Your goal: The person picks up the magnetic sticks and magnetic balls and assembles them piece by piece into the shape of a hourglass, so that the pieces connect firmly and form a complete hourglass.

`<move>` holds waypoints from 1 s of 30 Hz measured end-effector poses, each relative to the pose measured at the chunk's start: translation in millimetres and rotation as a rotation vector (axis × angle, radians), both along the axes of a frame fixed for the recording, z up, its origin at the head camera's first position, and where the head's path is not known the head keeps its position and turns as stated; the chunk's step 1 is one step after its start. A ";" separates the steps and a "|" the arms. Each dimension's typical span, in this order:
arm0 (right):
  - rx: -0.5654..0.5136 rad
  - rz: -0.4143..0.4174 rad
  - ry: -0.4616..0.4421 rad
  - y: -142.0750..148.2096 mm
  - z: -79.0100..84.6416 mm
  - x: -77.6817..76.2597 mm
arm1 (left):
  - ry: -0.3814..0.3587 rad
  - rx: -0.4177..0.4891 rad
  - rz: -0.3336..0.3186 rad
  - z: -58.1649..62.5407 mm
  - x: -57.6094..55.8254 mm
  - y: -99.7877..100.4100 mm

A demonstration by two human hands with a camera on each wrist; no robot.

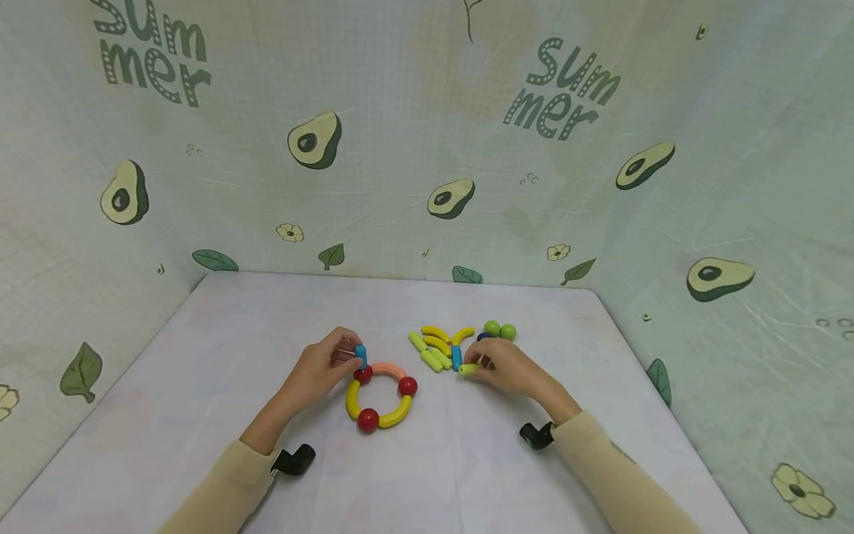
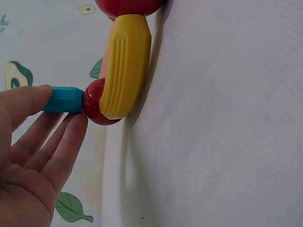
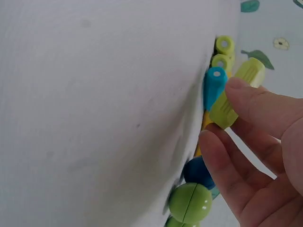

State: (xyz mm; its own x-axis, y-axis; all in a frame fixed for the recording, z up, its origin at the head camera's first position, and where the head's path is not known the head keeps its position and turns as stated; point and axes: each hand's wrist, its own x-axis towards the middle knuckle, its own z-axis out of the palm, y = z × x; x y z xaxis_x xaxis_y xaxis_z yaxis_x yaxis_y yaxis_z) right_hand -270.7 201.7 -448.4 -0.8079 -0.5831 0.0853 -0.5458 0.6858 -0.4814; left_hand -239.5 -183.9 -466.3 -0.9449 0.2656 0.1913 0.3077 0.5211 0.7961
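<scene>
My left hand [image 1: 325, 368] pinches a blue magnetic rod [image 2: 65, 99], which stands upright on a red ball [image 2: 96, 101]. That ball belongs to a ring lying on the table, made of red balls [image 1: 368, 420], curved yellow rods [image 1: 396, 412] and a curved pink rod [image 1: 388, 369]. To the right, my right hand [image 1: 507, 366] pinches a short light-green rod [image 3: 238, 93] between thumb and fingers. Just beyond it lie another blue rod [image 3: 215, 87] and a dark blue ball [image 3: 200, 172], which the hand partly hides in the head view.
Loose curved yellow rods [image 1: 436, 334] and light-green rods [image 1: 431, 360] lie at the middle back of the table. Green balls [image 1: 508, 331] sit behind my right hand. A cloth printed with avocados [image 1: 451, 199] rises at the back and sides.
</scene>
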 end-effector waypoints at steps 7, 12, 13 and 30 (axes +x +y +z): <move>-0.135 -0.001 -0.011 -18.7 7.1 7.3 | 0.007 0.022 0.003 0.5 0.7 1.6; -0.209 -0.041 -0.016 -39.8 10.2 15.1 | 0.006 0.016 0.011 0.1 1.3 2.5; -0.226 -0.047 -0.021 -44.5 10.3 16.4 | 0.005 0.013 0.014 0.0 1.5 2.5; -0.369 -0.058 -0.127 -96.9 -2.5 28.6 | -0.008 0.035 0.006 -2.2 0.7 1.3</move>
